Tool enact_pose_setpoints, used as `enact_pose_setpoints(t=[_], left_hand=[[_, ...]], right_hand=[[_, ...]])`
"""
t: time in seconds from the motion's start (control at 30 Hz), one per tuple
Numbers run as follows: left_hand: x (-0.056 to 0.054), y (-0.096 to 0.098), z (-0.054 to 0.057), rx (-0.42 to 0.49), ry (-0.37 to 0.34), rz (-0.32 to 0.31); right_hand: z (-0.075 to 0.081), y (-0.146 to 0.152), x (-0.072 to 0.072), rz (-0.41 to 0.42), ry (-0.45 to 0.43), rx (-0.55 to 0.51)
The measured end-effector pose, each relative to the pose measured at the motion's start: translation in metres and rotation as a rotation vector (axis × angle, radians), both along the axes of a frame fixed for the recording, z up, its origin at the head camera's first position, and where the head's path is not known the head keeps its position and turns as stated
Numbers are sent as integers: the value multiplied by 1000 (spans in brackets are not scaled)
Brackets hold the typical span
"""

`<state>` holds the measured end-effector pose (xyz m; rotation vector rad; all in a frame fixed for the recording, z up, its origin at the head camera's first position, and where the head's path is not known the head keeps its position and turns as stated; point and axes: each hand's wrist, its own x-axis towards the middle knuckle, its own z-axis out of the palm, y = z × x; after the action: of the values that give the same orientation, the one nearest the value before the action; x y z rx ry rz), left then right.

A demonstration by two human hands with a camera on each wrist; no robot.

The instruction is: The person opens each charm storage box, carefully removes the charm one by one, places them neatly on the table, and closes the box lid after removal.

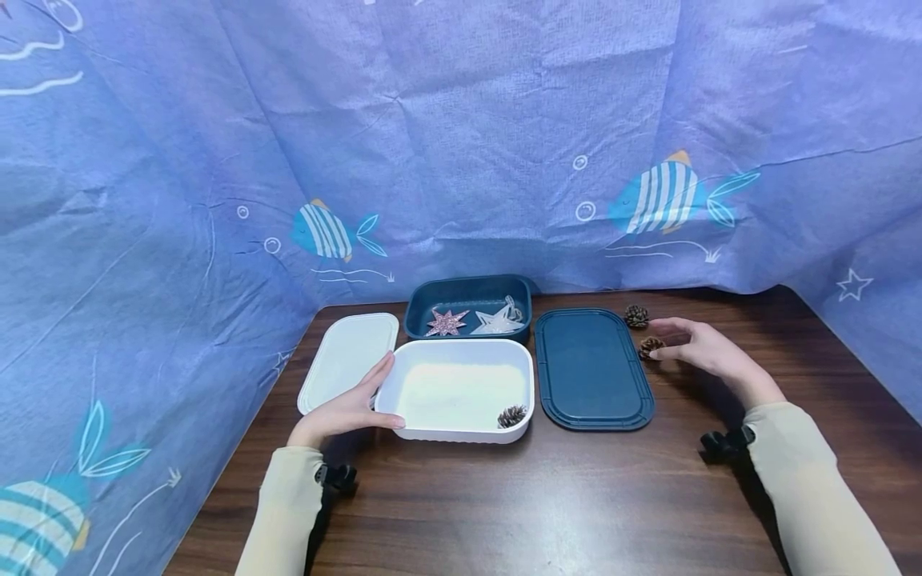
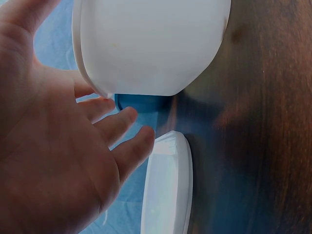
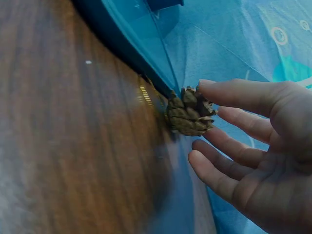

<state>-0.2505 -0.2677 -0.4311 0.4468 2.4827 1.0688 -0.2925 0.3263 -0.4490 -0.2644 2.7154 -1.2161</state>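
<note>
My left hand [image 1: 353, 406] spreads across the left end of a white plastic box [image 1: 454, 436], thumb at its front corner and index finger at the rim. In the left wrist view the other fingers reach out loosely below the box wall [image 2: 151, 58]. A pine cone [image 1: 512, 416] lies inside, in the front right corner. On the right, my right hand [image 1: 695, 350] has its thumb and fingers around a brown pine cone [image 3: 190, 113] with a gold string [image 3: 146, 92]; in the head view the index finger stands apart from it. Another pine cone [image 1: 637, 316] sits just behind.
A white lid [image 1: 346, 360] lies left of the box. Behind, a dark blue box [image 1: 468, 286] holds a pink glitter star [image 1: 446, 322] and a white star ornament [image 1: 499, 321]. A dark blue lid [image 1: 594, 368] lies between the white box and my right hand. A blue cloth [image 1: 461, 160] hangs behind.
</note>
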Motion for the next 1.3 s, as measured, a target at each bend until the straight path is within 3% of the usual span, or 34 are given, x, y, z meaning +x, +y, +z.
enact_pose_setpoints(t=[0.3, 0.57, 0.9, 1.3], left_hand=[[2, 0, 3, -8, 16, -17], [3, -1, 3, 4, 9, -16], [0, 0, 4, 13, -6, -3], [1, 0, 8, 8, -2, -16]], right_hand=[[13, 2, 1, -13, 19, -26], [33, -3, -8, 2, 90, 49], [66, -32, -29, 64, 78, 28], [101, -82, -45, 130, 148, 39]])
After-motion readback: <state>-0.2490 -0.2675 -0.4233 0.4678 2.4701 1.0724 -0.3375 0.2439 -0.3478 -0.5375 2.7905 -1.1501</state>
